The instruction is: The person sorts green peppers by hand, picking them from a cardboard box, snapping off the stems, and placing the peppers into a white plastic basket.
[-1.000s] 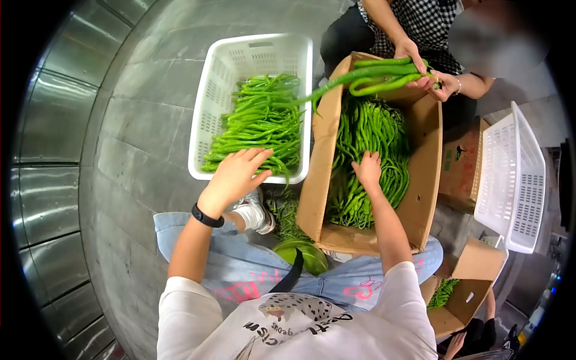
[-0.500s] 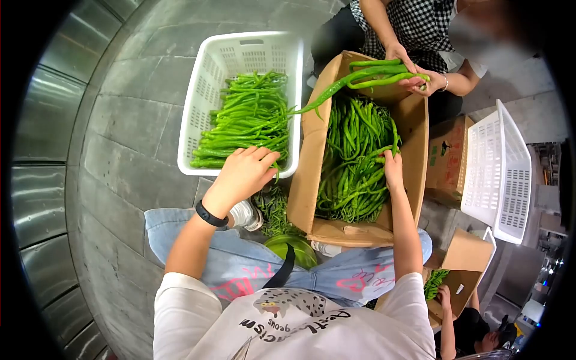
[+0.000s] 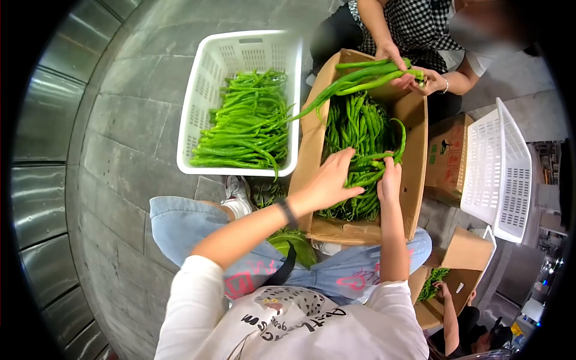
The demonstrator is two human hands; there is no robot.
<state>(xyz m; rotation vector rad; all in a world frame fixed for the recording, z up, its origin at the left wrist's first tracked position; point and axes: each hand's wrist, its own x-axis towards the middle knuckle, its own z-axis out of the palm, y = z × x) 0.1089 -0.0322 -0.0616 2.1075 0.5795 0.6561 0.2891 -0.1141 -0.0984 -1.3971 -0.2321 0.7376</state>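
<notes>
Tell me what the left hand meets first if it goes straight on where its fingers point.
Probably the green peppers in the cardboard box: the left hand points up-right, fingers at the bunch that the right hand grips. Depth is unclear.

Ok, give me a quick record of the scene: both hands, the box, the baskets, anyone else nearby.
left hand: open, fingers spread on the peppers in the cardboard box
right hand: among the same peppers, grip hidden
white basket: left of the box, holds peppers
co-worker's hand: holds a bunch over the box's far end
second basket: tilted, right of the box
</notes>
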